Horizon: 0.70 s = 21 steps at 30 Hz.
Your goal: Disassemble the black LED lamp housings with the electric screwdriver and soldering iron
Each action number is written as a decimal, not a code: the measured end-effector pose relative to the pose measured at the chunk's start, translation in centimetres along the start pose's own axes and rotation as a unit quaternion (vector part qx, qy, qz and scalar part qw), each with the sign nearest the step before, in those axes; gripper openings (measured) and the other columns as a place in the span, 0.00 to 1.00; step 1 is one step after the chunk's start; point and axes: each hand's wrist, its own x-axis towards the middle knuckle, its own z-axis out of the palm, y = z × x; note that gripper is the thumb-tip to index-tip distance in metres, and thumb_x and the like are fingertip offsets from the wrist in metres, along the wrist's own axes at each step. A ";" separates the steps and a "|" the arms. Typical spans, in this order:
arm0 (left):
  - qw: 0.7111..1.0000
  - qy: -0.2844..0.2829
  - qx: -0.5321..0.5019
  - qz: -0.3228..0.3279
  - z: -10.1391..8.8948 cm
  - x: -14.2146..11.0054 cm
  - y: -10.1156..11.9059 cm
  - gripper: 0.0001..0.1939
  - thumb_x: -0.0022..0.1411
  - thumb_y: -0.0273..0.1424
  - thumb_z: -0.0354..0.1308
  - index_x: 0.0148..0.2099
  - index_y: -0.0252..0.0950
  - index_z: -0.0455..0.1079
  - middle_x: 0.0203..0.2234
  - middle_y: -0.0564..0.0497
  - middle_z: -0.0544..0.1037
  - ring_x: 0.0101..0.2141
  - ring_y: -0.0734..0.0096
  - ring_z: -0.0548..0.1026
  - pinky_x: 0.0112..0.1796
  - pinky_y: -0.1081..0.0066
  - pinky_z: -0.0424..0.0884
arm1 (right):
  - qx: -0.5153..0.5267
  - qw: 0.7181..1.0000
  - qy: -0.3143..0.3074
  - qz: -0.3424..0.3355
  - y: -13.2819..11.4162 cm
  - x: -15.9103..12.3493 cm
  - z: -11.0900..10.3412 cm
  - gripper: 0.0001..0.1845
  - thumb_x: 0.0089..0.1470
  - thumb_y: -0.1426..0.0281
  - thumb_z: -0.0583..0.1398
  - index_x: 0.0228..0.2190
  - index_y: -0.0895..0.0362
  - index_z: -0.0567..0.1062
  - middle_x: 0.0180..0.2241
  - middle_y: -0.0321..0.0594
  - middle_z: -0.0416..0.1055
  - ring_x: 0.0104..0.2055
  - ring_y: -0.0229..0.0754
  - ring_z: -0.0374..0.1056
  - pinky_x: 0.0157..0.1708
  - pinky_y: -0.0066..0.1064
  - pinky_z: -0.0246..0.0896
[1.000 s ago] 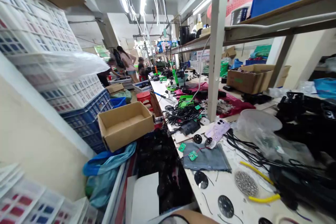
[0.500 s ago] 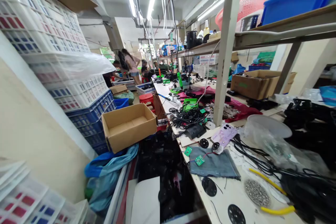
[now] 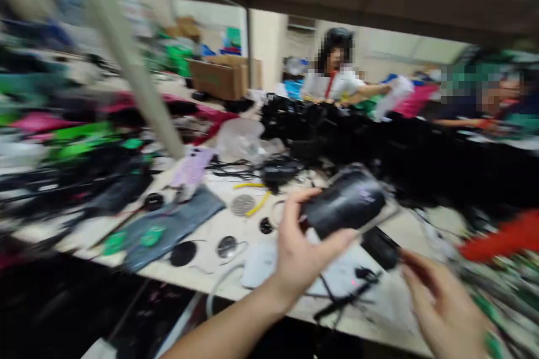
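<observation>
My left hand [image 3: 297,244] is wrapped round a glossy black cylindrical housing [image 3: 347,202], thumb along its near side, held tilted above the bench. At lower right, my right hand [image 3: 442,297] has its fingers closed at the end of a smaller black rounded part [image 3: 381,248], just below the housing; motion blurs this grip. Beneath both lies a white power strip [image 3: 265,263] with a black plug and cable [image 3: 347,294]. Left of my left hand are a black disc [image 3: 183,253], a shinier disc [image 3: 227,247] and a round pile of small metal pieces [image 3: 243,205].
A slanting shelf post [image 3: 135,67] rises from the bench at left. Nearby are a grey cloth [image 3: 177,230] with green circuit boards and a purple phone [image 3: 191,168]. Black material [image 3: 421,162] is heaped behind my hands. A person [image 3: 332,81] works across the bench; a red object lies right.
The view has swung right from the aisle to the bench. Both my hands have come into view, the left with the black housing and the right at the smaller black part.
</observation>
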 end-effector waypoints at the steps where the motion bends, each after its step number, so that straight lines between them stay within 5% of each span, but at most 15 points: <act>1: 1.000 0.010 -0.013 -0.015 -0.2 0.2 -0.7 0.32 0.43 0.42 0.69 0.50 0.40 0.64 0.47 0.47 0.71 0.47 0.56 0.70 0.48 0.61 0.69 | -0.009 1.000 -0.030 0.005 0.1 -0.9 -0.4 0.13 0.57 0.63 0.56 0.40 0.55 0.76 0.38 0.45 0.75 0.38 0.49 0.73 0.37 0.41 0.71; 4: 0.997 0.020 -0.055 -0.045 -0.6 -0.3 -3.2 0.29 0.46 0.40 0.68 0.50 0.40 0.65 0.47 0.50 0.70 0.46 0.60 0.71 0.46 0.67 0.69 | 0.023 0.986 -0.162 0.036 -0.6 -2.6 0.4 0.16 0.56 0.70 0.56 0.46 0.55 0.73 0.42 0.46 0.75 0.41 0.47 0.73 0.40 0.39 0.72; 9: 0.992 -0.001 -0.050 -0.120 -1.1 -2.9 -6.2 0.28 0.50 0.41 0.65 0.52 0.41 0.63 0.46 0.50 0.71 0.47 0.61 0.71 0.47 0.68 0.68 | -0.034 0.990 -0.136 0.007 -2.2 -3.4 2.3 0.19 0.57 0.75 0.53 0.50 0.57 0.68 0.41 0.47 0.74 0.44 0.49 0.71 0.44 0.42 0.69; 13: 0.994 0.024 -0.025 -0.100 -1.4 -3.9 -7.5 0.28 0.50 0.42 0.66 0.51 0.40 0.64 0.48 0.50 0.71 0.49 0.60 0.70 0.50 0.67 0.67 | -0.108 0.985 -0.130 -0.038 -2.2 -3.1 2.9 0.11 0.61 0.74 0.51 0.42 0.57 0.71 0.34 0.46 0.75 0.37 0.48 0.71 0.36 0.39 0.67; 17: 0.996 0.030 0.003 -0.081 -1.8 -3.9 -8.2 0.29 0.49 0.43 0.67 0.51 0.40 0.64 0.48 0.49 0.72 0.50 0.58 0.71 0.51 0.65 0.68 | -0.104 0.987 -0.119 -0.021 -2.3 -2.4 3.2 0.12 0.64 0.71 0.48 0.29 0.55 0.67 0.24 0.42 0.71 0.28 0.45 0.70 0.27 0.32 0.62; 21: 0.996 0.021 0.021 -0.085 -1.9 -3.5 -8.6 0.29 0.49 0.43 0.66 0.51 0.40 0.64 0.48 0.49 0.72 0.50 0.57 0.71 0.51 0.63 0.67 | -0.064 0.994 -0.084 0.030 -3.0 -2.1 2.3 0.12 0.66 0.68 0.44 0.33 0.55 0.63 0.22 0.38 0.70 0.22 0.42 0.69 0.23 0.31 0.60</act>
